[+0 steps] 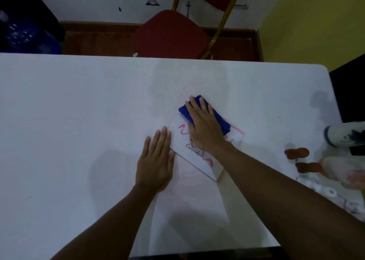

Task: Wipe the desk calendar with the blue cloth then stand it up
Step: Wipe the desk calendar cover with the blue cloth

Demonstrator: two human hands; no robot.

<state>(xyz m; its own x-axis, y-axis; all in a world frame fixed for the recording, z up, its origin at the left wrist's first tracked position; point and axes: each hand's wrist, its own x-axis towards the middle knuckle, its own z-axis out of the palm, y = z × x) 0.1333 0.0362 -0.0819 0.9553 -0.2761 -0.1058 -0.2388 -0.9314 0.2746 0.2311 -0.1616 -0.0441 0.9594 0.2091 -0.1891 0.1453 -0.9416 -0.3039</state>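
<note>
Flat and open at the calendar's eight o'clock edge, left hand (pixel 156 161) braces the desk calendar (pixel 194 153) while right hand (pixel 205 127) presses the blue cloth (pixel 185 109) flat onto its twelve o'clock end, wiping.

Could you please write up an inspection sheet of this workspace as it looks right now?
Surface: white table, faint smudges near the middle.
Job's things: desk calendar lying flat, angled, not stood up; blue cloth on its far end.
Clutter: at the table's right edge, a white bottle on its side, brown pieces and small white items, too blurred to identify.
Grippers: left hand flat on the table against the calendar's left edge; right hand palm down, pressing the cloth.
Cables: nothing seen.
Surroundings: red chair with gold frame beyond the table, blue water jug far left, yellow wall at right.
</note>
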